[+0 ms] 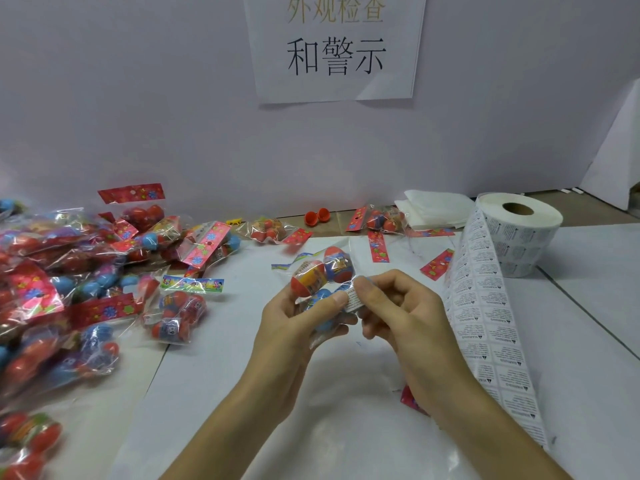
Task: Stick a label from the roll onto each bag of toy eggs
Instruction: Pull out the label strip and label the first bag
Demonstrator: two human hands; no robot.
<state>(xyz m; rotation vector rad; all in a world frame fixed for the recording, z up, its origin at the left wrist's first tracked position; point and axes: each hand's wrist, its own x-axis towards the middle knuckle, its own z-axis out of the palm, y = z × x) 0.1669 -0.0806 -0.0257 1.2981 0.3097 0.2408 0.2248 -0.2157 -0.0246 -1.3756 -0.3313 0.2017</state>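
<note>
While the left hand [294,318] grips a bag of toy eggs [320,271], right hand [401,306] fingers curled, pinching a label [353,299] against it; label roll [519,237] far right

White table [595,271]: egg bags [69,271] piled L, label roll [519,233] far R, red egg halves [317,216] at back.

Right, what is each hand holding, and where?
The left hand grips the bag around its near end; the right hand pinches the label against it.
</note>
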